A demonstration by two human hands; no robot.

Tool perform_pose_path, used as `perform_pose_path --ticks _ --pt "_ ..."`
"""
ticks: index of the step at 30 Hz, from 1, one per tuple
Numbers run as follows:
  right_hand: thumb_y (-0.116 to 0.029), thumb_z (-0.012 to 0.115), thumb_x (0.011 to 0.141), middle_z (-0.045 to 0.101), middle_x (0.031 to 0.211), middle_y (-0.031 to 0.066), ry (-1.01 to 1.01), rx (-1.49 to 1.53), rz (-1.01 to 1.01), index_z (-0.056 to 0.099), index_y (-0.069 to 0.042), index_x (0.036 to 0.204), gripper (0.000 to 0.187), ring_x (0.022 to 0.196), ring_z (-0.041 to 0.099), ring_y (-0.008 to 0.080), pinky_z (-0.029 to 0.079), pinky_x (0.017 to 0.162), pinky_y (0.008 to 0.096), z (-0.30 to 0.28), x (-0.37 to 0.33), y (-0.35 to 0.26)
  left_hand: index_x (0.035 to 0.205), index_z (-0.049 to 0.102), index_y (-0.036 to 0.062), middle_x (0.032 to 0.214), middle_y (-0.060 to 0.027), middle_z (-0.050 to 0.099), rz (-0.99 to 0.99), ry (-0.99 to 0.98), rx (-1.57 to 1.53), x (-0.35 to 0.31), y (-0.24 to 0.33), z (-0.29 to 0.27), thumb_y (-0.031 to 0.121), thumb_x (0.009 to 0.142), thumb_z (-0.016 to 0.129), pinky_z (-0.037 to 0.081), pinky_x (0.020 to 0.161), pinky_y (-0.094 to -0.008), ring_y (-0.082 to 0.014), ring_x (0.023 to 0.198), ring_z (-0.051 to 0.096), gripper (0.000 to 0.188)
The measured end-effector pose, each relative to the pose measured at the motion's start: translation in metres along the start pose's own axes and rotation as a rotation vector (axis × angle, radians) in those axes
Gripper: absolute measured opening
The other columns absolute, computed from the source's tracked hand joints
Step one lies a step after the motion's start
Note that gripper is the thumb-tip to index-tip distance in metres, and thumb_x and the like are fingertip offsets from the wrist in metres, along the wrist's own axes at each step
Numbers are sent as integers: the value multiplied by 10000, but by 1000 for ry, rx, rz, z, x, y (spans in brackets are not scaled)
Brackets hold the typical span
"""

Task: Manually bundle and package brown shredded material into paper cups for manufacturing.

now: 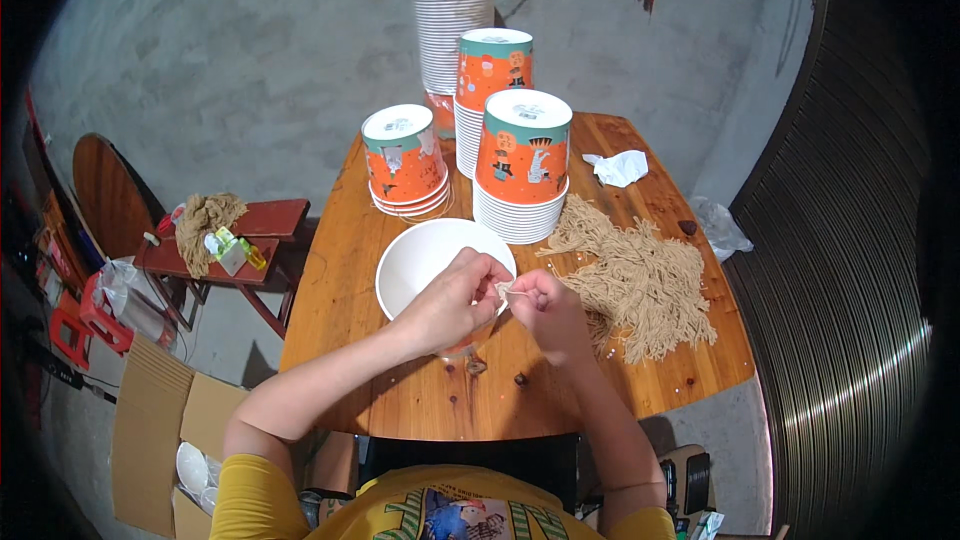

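My left hand (455, 302) and my right hand (552, 316) meet over the right rim of a white paper bucket (418, 265), whose opening faces up. Each hand pinches a thin pale string (514, 292), which shows between the fingertips. Part of the string is hidden by my fingers. The bucket's near outer side lies behind my left hand and wrist. To the right of my hands, a large heap of tan strings (645, 290) spreads over the wooden table (375, 395).
Upside-down stacks of orange and green paper buckets (525, 155), (400, 155) stand behind the white bucket. A tall white stack (450, 30) rises at the back. Crumpled tissue (620, 168) lies at the far right. A red bench (260, 230) and an open cardboard box (155, 430) are at left.
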State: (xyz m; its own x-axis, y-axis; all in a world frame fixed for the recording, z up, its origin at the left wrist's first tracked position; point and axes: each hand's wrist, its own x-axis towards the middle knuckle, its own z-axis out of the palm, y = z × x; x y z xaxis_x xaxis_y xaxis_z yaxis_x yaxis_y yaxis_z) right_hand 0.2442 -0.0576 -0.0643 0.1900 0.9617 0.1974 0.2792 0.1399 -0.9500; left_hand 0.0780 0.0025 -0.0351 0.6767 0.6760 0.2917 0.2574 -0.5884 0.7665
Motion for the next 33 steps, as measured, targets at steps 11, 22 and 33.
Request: perform_pose_path --ticks 11,22,33 --pt "-37 646 796 478 621 -42 -2 34 -97 585 -35 818 65 568 436 43 379 522 226 4 -3 6 903 556 22 924 -147 526 86 118 350 -4 12 4 45 849 598 494 722 -425 -350 845 589 73" --pt "-52 657 821 510 718 -20 28 -61 -184 587 -47 852 77 615 451 49 395 556 229 8 -7 6 897 551 7 848 -116 585 9 144 48 -4 9 4 27 857 580 479 681 -352 -273 751 589 54" --pt "-109 618 904 479 710 -79 -10 311 47 578 -43 872 83 644 410 8 335 577 188 10 -6 15 1006 552 36 850 18 553 -143 -3 -423 4 -10 2 -4 879 591 451 751 -217 -66 786 523 139"
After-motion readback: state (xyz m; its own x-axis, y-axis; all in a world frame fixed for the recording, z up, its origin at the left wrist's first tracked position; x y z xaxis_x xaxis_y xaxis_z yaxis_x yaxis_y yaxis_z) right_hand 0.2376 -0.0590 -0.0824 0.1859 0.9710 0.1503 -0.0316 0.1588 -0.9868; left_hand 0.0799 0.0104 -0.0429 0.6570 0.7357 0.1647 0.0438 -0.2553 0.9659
